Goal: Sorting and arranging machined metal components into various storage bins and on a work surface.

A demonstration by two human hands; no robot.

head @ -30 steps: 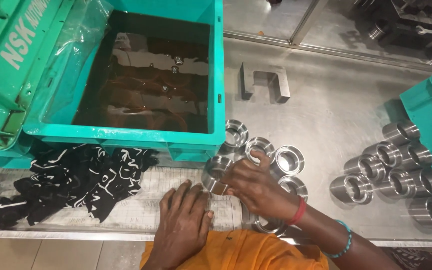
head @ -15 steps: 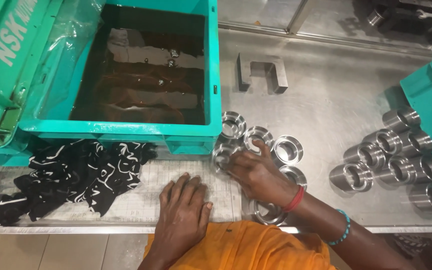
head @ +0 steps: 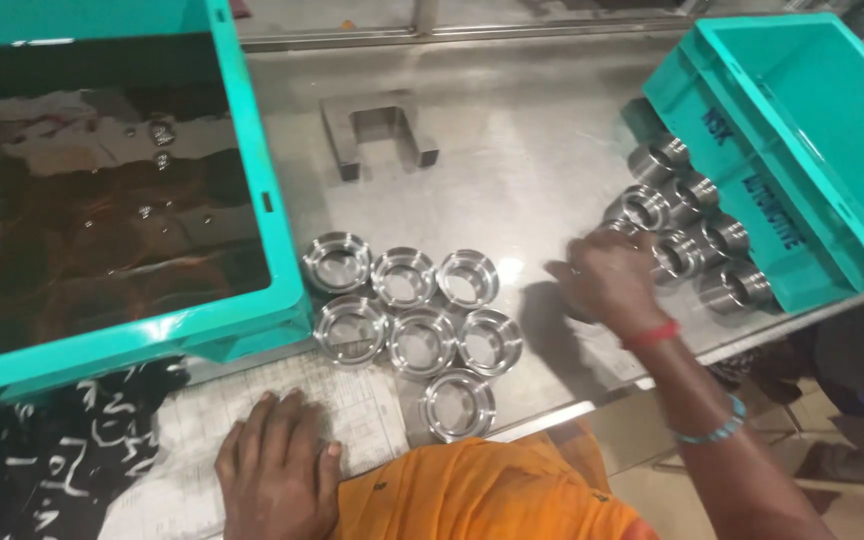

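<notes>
Right hand (head: pixel 607 278) reaches across the steel bench (head: pixel 532 150) to the cluster of machined metal sleeves (head: pixel 687 235) lying on their sides by the empty teal crate (head: pixel 802 130); fingers curled over the nearest sleeve, touching it, can't tell whether they actually clamp it. Red thread and a beaded band on that wrist. Left hand (head: pixel 277 470) flat, fingers together and slightly spread, palm down on a printed paper sheet (head: pixel 192 440) at the bench's near edge, holding nothing. Seven shiny metal rings (head: pixel 412 320) sit open side up in a tight group between the hands, just beside the big teal tub (head: pixel 252 200) of dark liquid. U-shaped steel block (head: pixel 380 130) farther back. Black patterned cloth (head: pixel 42 460) at lower left.
</notes>
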